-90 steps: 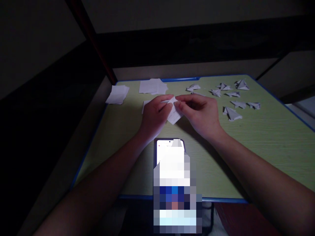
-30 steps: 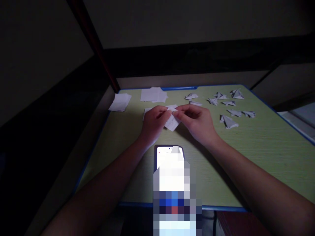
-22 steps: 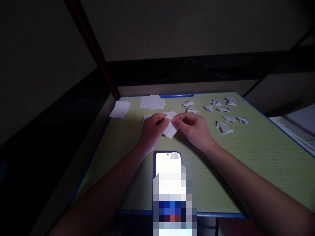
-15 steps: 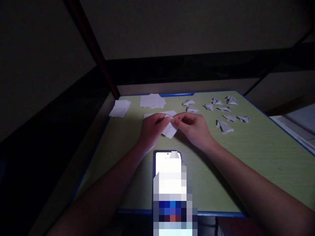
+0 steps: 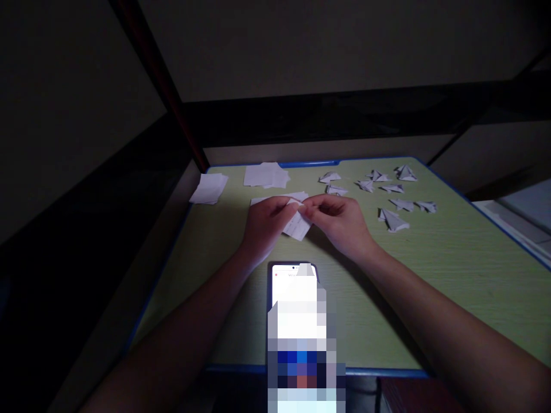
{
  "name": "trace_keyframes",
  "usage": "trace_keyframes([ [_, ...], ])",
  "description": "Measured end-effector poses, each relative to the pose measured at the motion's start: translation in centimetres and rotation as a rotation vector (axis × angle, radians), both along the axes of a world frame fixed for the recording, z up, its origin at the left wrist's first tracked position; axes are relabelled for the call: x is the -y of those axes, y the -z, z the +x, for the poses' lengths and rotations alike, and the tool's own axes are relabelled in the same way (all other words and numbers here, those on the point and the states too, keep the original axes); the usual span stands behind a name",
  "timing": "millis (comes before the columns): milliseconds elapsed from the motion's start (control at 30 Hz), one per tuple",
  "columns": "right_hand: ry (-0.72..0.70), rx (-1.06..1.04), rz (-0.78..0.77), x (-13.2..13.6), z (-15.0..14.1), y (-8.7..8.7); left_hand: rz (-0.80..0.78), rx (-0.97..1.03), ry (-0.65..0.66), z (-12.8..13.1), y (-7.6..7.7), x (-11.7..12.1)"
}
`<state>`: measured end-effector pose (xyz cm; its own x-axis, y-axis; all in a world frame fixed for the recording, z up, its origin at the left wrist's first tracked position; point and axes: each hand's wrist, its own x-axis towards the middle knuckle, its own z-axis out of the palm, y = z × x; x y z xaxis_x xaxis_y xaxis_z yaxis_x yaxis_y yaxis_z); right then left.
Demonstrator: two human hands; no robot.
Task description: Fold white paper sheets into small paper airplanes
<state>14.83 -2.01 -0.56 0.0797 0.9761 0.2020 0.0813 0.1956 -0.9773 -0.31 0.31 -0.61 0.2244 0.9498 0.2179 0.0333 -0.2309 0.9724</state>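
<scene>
In dim light, my left hand (image 5: 264, 221) and my right hand (image 5: 340, 221) meet over the middle of a green table (image 5: 451, 264). Together they pinch a small white folded paper (image 5: 297, 225) just above the tabletop, fingers closed on its upper edge. A flat white sheet (image 5: 262, 201) lies beneath and behind my left hand. A lit phone (image 5: 297, 304) lies on the table just in front of my wrists.
Two stacks of white paper slips (image 5: 209, 188) (image 5: 266, 175) lie at the far left. Several folded paper pieces (image 5: 394, 192) are scattered at the far right. The table has a blue rim (image 5: 310, 164). A dark red post (image 5: 167, 97) rises at the far left corner.
Over three seconds the view tilted up, so the table sits lower in frame. Both hands have stayed pinched on the folded paper, working it slightly; in the last half second almost nothing moved.
</scene>
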Motion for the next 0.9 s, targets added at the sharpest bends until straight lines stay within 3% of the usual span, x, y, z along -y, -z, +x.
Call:
trace_keyframes([
  [567, 0.002, -0.006, -0.011, 0.0, -0.1, -0.1, 0.042, -0.04, -0.036, 0.0, 0.1, -0.1],
  [767, 0.035, -0.116, -0.03, -0.7, 0.5, 0.5, 0.047, 0.011, 0.009, -0.5, 0.3, -0.7],
  [900, 0.096, -0.172, -0.018, -1.1, 0.9, 0.9, 0.116, -0.079, 0.016, -0.6, 0.0, -0.7],
])
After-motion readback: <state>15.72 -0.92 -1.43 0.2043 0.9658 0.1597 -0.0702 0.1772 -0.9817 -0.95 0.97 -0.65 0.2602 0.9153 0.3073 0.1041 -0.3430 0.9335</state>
